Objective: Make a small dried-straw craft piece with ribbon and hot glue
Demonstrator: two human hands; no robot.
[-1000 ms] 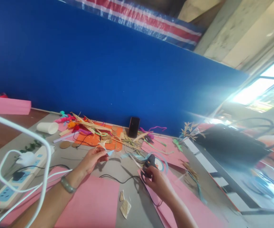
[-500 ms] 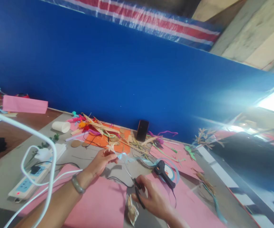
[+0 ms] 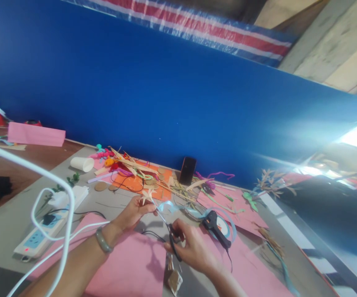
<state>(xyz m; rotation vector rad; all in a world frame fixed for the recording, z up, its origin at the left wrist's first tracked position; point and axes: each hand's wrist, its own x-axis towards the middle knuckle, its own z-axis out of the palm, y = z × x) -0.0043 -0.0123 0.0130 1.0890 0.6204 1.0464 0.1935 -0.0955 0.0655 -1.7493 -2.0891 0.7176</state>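
My left hand (image 3: 134, 212) pinches a small tan star-shaped straw piece (image 3: 146, 195) with a light blue ribbon (image 3: 167, 206) trailing off it to the right. My right hand (image 3: 191, 249) grips black-handled scissors (image 3: 171, 236), blades pointing up-left toward the ribbon near the left fingers. A black glue gun (image 3: 214, 225) lies on pink paper just right of my right hand, its cord running down. Both hands hover over pink paper sheets (image 3: 129, 268) on the grey table (image 3: 8, 222).
A white power strip (image 3: 48, 222) with white cables lies at left. A white cup (image 3: 82, 164), orange sheet with straw and pipe cleaners (image 3: 135, 175), and a dark phone (image 3: 187, 170) stand against the blue wall. A black bag (image 3: 327, 210) sits at right. Paper scraps (image 3: 174, 280) lie below my right hand.
My right hand let go of the glue gun, moved left and picked up the scissors, now raised toward the ribbon. My left hand kept holding the star piece.
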